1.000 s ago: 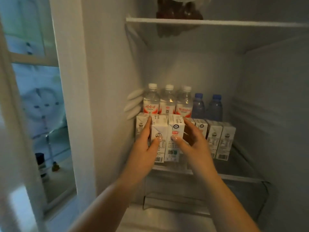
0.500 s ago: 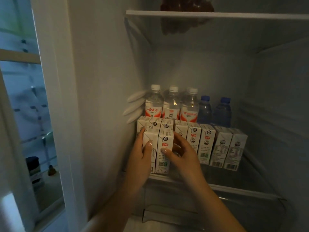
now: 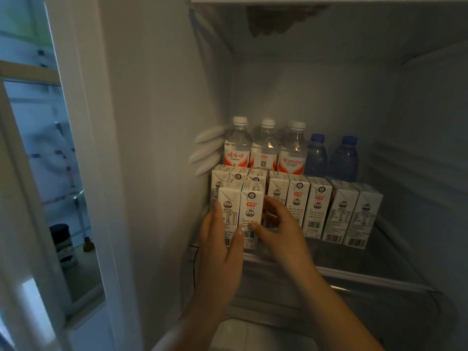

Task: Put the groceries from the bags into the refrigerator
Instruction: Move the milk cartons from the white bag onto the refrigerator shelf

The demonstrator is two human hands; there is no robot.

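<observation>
White cartons (image 3: 252, 209), red-labelled bottles (image 3: 263, 148).

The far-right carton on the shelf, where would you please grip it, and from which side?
Pinch the far-right carton across its narrow side faces, coming from the front. It stands upright at the row's end, with free space on its right; its left face abuts the next carton.

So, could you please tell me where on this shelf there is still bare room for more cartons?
Free: the shelf front, right of both hands and before the carton row. Crowded: the left end, where the left hand and right hand hold two cartons, and the back, filled by bottles.
</observation>
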